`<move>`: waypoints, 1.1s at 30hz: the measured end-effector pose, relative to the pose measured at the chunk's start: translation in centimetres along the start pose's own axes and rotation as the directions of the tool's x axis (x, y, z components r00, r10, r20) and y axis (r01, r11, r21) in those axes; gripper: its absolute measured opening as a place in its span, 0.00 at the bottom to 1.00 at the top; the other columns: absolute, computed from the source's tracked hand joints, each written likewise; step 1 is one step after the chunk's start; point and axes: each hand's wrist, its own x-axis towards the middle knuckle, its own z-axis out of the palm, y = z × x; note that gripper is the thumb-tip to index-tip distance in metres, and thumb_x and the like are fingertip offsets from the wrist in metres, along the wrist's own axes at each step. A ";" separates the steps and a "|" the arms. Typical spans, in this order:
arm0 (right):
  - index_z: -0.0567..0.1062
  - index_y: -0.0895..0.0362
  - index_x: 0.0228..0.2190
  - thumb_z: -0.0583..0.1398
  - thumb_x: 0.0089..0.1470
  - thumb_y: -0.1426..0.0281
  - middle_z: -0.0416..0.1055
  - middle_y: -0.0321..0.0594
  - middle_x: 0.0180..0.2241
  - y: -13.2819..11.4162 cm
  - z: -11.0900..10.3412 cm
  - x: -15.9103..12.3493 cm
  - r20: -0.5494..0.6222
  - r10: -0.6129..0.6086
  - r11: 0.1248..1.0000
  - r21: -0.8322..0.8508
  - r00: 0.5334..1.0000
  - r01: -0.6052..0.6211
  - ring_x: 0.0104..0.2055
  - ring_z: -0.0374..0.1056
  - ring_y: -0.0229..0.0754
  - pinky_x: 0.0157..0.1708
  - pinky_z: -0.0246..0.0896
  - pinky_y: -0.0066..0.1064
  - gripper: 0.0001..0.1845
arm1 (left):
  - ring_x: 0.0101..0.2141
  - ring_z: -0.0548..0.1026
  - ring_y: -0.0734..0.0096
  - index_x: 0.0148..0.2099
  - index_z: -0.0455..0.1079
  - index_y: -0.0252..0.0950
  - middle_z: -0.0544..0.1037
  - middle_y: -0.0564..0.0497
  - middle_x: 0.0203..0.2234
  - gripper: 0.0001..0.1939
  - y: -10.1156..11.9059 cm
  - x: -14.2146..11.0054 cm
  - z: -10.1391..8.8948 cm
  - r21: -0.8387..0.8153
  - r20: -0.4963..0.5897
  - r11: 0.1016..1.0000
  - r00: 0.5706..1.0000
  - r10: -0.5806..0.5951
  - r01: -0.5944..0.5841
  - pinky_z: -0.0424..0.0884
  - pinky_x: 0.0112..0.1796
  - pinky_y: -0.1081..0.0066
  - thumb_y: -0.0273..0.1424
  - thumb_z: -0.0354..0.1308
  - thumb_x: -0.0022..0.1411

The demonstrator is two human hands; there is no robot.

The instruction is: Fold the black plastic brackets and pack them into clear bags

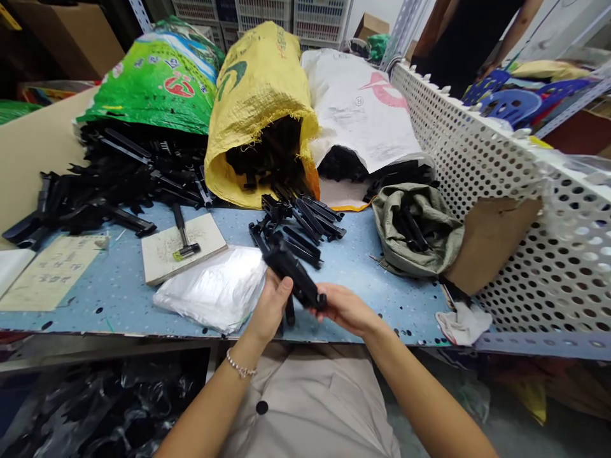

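Close to the front edge of the blue speckled table point(353, 280), I hold a long black plastic part point(294, 273) tilted in both hands. My left hand point(271, 304) is closed round its near side, thumb on top. The fingers of my right hand point(341, 308) grip its lower right end. Just beyond lies a loose pile of similar black parts point(310, 219), some long and narrow. A flat stack of clear plastic bags point(214, 289) rests left of my left hand. Motion blur and my fingers hide the part's finer detail.
Behind stand a green sack point(153, 83), a yellow sack point(265, 83) and a white sack point(358, 95), with black parts spilling out. A hammer point(181, 232) lies on a pale board point(210, 236). A grey-green cloth bag point(443, 248) stands by the perforated wall point(477, 146). Another person point(463, 44) stands beyond.
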 end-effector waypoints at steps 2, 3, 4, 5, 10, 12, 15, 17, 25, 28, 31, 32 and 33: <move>0.74 0.57 0.34 0.52 0.58 0.49 0.73 0.41 0.31 -0.7 0.9 -0.6 -0.077 -0.060 0.993 -0.108 0.995 0.052 0.32 0.68 0.41 0.31 0.64 0.33 0.24 | 0.38 0.74 0.65 0.55 0.64 0.38 0.75 0.47 0.40 0.29 0.8 0.1 0.9 -0.180 0.063 0.978 0.993 -0.099 0.109 0.71 0.38 0.67 0.50 0.58 0.56; 0.73 0.57 0.34 0.50 0.59 0.50 0.73 0.41 0.31 -1.2 1.2 -0.7 -0.173 -0.138 0.971 -0.215 0.975 0.099 0.34 0.68 0.42 0.33 0.64 0.34 0.24 | 0.34 0.74 0.68 0.52 0.66 0.37 0.75 0.48 0.37 0.28 1.0 0.1 1.2 -0.201 0.083 0.968 0.988 -0.134 0.148 0.71 0.34 0.69 0.50 0.57 0.56; 0.73 0.56 0.36 0.49 0.60 0.50 0.72 0.41 0.32 -1.6 1.2 -0.7 -0.262 -0.241 0.928 -0.343 0.935 0.143 0.36 0.68 0.43 0.35 0.63 0.35 0.24 | 0.31 0.73 0.70 0.51 0.67 0.36 0.75 0.49 0.34 0.27 1.1 0.0 1.3 -0.194 0.098 0.965 0.982 -0.160 0.177 0.70 0.32 0.71 0.50 0.58 0.56; 0.72 0.55 0.37 0.48 0.61 0.51 0.72 0.41 0.33 -2.1 1.2 -0.6 -0.313 -0.350 0.862 -0.477 0.883 0.173 0.38 0.67 0.44 0.37 0.62 0.36 0.23 | 0.29 0.72 0.73 0.49 0.67 0.36 0.74 0.50 0.32 0.26 1.2 -0.1 1.4 -0.168 0.113 0.966 0.978 -0.177 0.194 0.69 0.30 0.73 0.48 0.59 0.56; 0.70 0.55 0.36 0.47 0.61 0.51 0.67 0.44 0.33 -3.7 0.5 0.8 -0.140 -0.692 0.412 -0.882 0.708 0.228 0.37 0.61 0.47 0.40 0.57 0.40 0.23 | 0.24 0.67 0.78 0.46 0.66 0.36 0.70 0.55 0.27 0.22 0.2 -1.2 1.9 -0.085 0.220 0.961 0.946 -0.239 0.262 0.64 0.25 0.76 0.43 0.62 0.55; 0.69 0.54 0.31 0.44 0.63 0.52 0.65 0.44 0.29 -3.7 0.4 1.5 -0.128 -0.730 0.371 -0.899 0.671 0.232 0.35 0.60 0.46 0.38 0.56 0.39 0.24 | 0.23 0.66 0.79 0.47 0.65 0.36 0.69 0.55 0.27 0.22 -0.3 -1.4 2.3 -0.073 0.234 0.957 0.938 -0.257 0.281 0.63 0.24 0.76 0.44 0.61 0.56; 0.66 0.53 0.27 0.41 0.65 0.54 0.63 0.39 0.25 -3.3 0.8 1.9 -0.234 -0.621 0.549 -0.811 0.748 0.202 0.31 0.60 0.42 0.34 0.56 0.35 0.25 | 0.22 0.66 0.79 0.47 0.64 0.38 0.69 0.56 0.25 0.22 -0.4 -1.1 2.5 -0.070 0.158 0.962 0.955 -0.251 0.265 0.63 0.23 0.76 0.44 0.61 0.55; 0.65 0.53 0.27 0.39 0.65 0.55 0.63 0.37 0.24 -2.8 1.5 1.2 -0.209 -0.514 0.629 -0.752 0.832 0.200 0.29 0.60 0.40 0.31 0.56 0.32 0.26 | 0.21 0.65 0.79 0.45 0.65 0.37 0.68 0.57 0.25 0.21 -0.1 -0.7 2.1 -0.111 0.088 0.961 0.966 -0.245 0.254 0.63 0.23 0.76 0.44 0.61 0.55; 0.72 0.58 0.39 0.46 0.65 0.60 0.70 0.46 0.33 -0.2 3.8 -1.9 0.378 -0.596 0.005 -0.881 0.709 0.474 0.33 0.59 0.45 0.33 0.53 0.37 0.20 | 0.21 0.66 0.81 0.42 0.66 0.35 0.70 0.55 0.26 0.20 1.6 -0.2 0.7 -0.223 0.053 0.932 0.958 -0.283 0.288 0.64 0.22 0.78 0.45 0.61 0.55; 0.72 0.57 0.35 0.49 0.63 0.62 0.69 0.44 0.30 -0.7 3.1 -1.6 0.460 -0.569 -0.107 -0.863 0.682 0.493 0.31 0.59 0.44 0.31 0.51 0.37 0.16 | 0.20 0.67 0.81 0.37 0.66 0.34 0.71 0.55 0.26 0.20 1.6 -0.4 1.0 -0.217 0.067 0.912 0.938 -0.340 0.347 0.63 0.21 0.78 0.46 0.62 0.53; 0.71 0.56 0.29 0.50 0.62 0.62 0.67 0.42 0.27 -1.6 2.7 -1.5 0.533 -0.526 -0.097 -0.812 0.663 0.575 0.29 0.58 0.43 0.30 0.51 0.36 0.16 | 0.20 0.67 0.81 0.35 0.66 0.34 0.70 0.55 0.24 0.20 1.6 -0.7 1.4 -0.205 0.087 0.894 0.917 -0.389 0.399 0.62 0.21 0.79 0.46 0.63 0.52; 0.70 0.55 0.27 0.49 0.63 0.61 0.66 0.42 0.26 -1.7 2.9 -1.5 0.526 -0.519 -0.031 -0.799 0.673 0.600 0.29 0.58 0.43 0.30 0.52 0.36 0.17 | 0.20 0.67 0.81 0.35 0.66 0.34 0.70 0.55 0.24 0.20 1.7 -0.7 1.6 -0.199 0.090 0.896 0.917 -0.387 0.398 0.62 0.21 0.79 0.46 0.63 0.52; 0.69 0.55 0.26 0.48 0.63 0.61 0.66 0.41 0.26 -1.8 3.2 -1.6 0.491 -0.516 0.076 -0.790 0.702 0.608 0.29 0.58 0.42 0.30 0.53 0.36 0.18 | 0.20 0.67 0.81 0.36 0.66 0.34 0.70 0.55 0.24 0.20 1.8 -0.7 1.6 -0.195 0.085 0.904 0.925 -0.370 0.380 0.63 0.21 0.79 0.46 0.63 0.53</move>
